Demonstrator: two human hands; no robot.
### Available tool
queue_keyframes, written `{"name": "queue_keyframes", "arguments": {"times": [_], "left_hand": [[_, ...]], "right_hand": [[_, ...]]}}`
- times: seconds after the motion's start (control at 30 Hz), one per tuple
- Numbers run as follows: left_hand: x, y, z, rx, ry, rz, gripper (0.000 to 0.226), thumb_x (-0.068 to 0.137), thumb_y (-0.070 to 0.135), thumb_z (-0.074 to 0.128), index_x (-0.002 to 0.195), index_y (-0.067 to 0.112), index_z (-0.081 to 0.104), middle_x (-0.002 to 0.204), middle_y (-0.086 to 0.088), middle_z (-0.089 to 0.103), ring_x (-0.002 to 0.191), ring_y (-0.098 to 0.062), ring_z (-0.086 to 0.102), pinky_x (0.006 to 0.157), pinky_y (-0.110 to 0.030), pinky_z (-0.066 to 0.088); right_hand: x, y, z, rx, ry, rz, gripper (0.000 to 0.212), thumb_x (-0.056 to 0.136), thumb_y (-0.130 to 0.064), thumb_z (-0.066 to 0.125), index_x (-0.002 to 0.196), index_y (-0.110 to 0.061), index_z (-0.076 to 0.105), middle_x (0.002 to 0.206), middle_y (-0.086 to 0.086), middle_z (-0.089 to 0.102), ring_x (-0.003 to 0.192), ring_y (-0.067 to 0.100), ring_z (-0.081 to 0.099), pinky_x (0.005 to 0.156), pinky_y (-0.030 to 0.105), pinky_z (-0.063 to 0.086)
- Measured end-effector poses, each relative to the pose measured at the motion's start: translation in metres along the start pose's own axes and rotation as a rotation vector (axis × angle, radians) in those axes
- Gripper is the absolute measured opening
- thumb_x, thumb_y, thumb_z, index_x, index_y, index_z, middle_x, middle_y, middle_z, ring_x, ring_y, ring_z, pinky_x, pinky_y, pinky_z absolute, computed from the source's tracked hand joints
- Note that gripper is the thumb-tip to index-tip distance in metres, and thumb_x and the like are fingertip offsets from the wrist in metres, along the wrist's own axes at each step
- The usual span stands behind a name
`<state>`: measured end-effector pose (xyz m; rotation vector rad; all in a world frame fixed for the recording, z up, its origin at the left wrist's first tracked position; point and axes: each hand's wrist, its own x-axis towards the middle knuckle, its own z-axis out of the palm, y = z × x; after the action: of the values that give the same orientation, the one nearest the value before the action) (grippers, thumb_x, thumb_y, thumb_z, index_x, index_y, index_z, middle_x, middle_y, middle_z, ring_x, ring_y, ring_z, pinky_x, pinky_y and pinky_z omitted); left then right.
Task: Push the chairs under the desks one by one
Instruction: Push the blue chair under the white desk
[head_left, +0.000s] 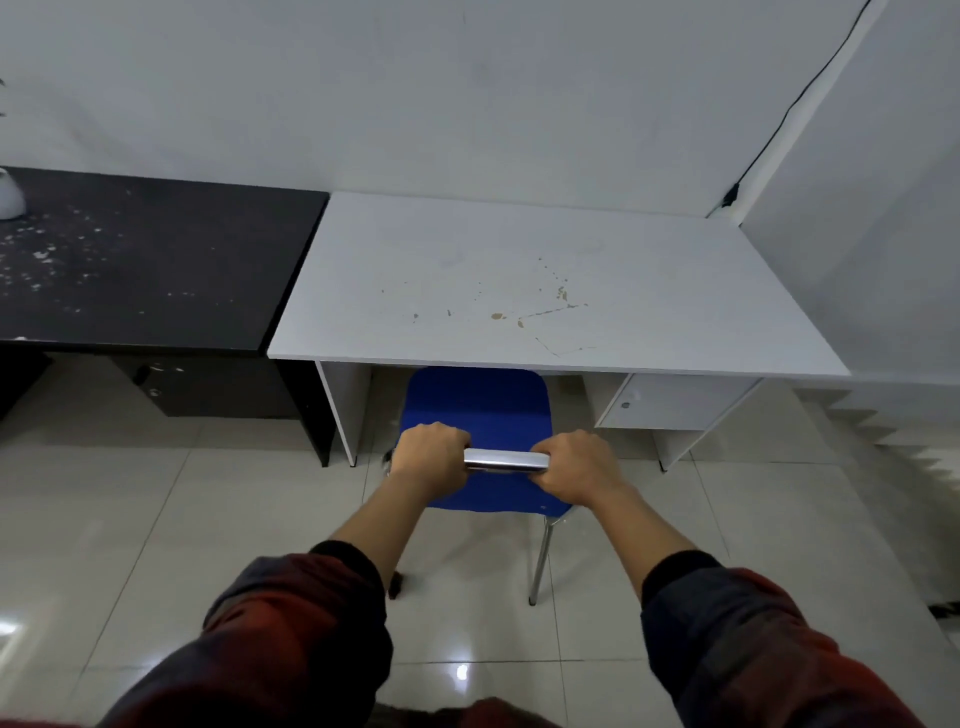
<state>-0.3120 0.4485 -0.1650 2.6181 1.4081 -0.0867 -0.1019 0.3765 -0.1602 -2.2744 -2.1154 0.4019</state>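
Head view, looking down: both hands grip the chrome top bar (505, 461) of a blue chair (475, 415). The left hand (427, 457) has its fingers clenched round the bar's left end, the right hand (571, 467) wraps the right end. The chair stands on the tiled floor (156, 519) at the front edge of the white bench (519, 280), its seat front just under that edge, its back legs out on the tiles. A black bench (145, 260) adjoins the white one's left edge.
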Motion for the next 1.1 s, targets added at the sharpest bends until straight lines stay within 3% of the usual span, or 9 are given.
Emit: {"name": "queue_keyframes", "arguments": {"times": [0.1, 0.3, 0.47, 0.7, 0.83, 1.1], "left_hand": [[-0.007, 0.01, -0.002, -0.067, -0.001, -0.051, 0.02, 0.092, 0.037, 0.059, 0.109, 0.03, 0.067, 0.095, 0.007, 0.069, 0.077, -0.015, 0.061, 0.063, -0.027, 0.043], [-0.032, 0.022, 0.004, -0.075, -0.03, -0.088, 0.022, 0.09, 0.042, 0.062, 0.109, 0.033, 0.066, 0.097, 0.01, 0.07, 0.083, -0.014, 0.065, 0.072, -0.031, 0.055], [-0.042, 0.016, 0.0, -0.002, -0.008, -0.068, 0.02, 0.092, 0.039, 0.058, 0.11, 0.037, 0.069, 0.096, 0.01, 0.071, 0.084, -0.014, 0.065, 0.071, -0.032, 0.054], [-0.032, 0.034, 0.004, 0.032, -0.015, -0.009, 0.02, 0.093, 0.039, 0.06, 0.112, 0.036, 0.069, 0.098, 0.01, 0.071, 0.086, -0.011, 0.065, 0.071, -0.026, 0.051], [-0.02, 0.04, 0.005, 0.004, 0.052, 0.024, 0.021, 0.092, 0.038, 0.06, 0.111, 0.034, 0.069, 0.096, 0.01, 0.071, 0.083, -0.011, 0.065, 0.072, -0.029, 0.055], [-0.009, 0.033, 0.012, -0.086, 0.189, -0.002, 0.017, 0.087, 0.025, 0.066, 0.101, 0.031, 0.072, 0.086, 0.008, 0.072, 0.077, -0.017, 0.067, 0.065, -0.031, 0.053]], "right_hand": [[-0.01, 0.002, -0.001, 0.036, 0.022, -0.004, 0.019, 0.089, -0.037, 0.063, 0.103, -0.028, 0.074, 0.087, -0.007, 0.071, 0.068, 0.013, 0.056, 0.049, 0.021, 0.033], [-0.035, 0.004, 0.012, 0.04, 0.076, -0.013, 0.021, 0.089, -0.032, 0.063, 0.108, -0.028, 0.072, 0.089, -0.005, 0.071, 0.07, 0.015, 0.057, 0.058, 0.025, 0.041], [-0.047, -0.01, 0.021, 0.057, 0.125, -0.006, 0.018, 0.091, -0.031, 0.064, 0.105, -0.024, 0.071, 0.084, -0.003, 0.069, 0.067, 0.016, 0.057, 0.057, 0.026, 0.041], [-0.057, 0.012, 0.018, 0.03, 0.073, -0.044, 0.023, 0.09, -0.037, 0.06, 0.103, -0.022, 0.072, 0.08, -0.003, 0.068, 0.065, 0.016, 0.061, 0.054, 0.027, 0.048], [-0.043, 0.026, 0.004, 0.008, 0.038, -0.041, 0.02, 0.087, -0.035, 0.061, 0.096, -0.023, 0.074, 0.072, -0.005, 0.063, 0.06, 0.016, 0.056, 0.046, 0.023, 0.032], [-0.019, 0.024, -0.017, -0.018, -0.009, -0.051, 0.018, 0.085, -0.03, 0.063, 0.094, -0.023, 0.076, 0.073, -0.003, 0.065, 0.062, 0.017, 0.055, 0.047, 0.023, 0.029]]}}
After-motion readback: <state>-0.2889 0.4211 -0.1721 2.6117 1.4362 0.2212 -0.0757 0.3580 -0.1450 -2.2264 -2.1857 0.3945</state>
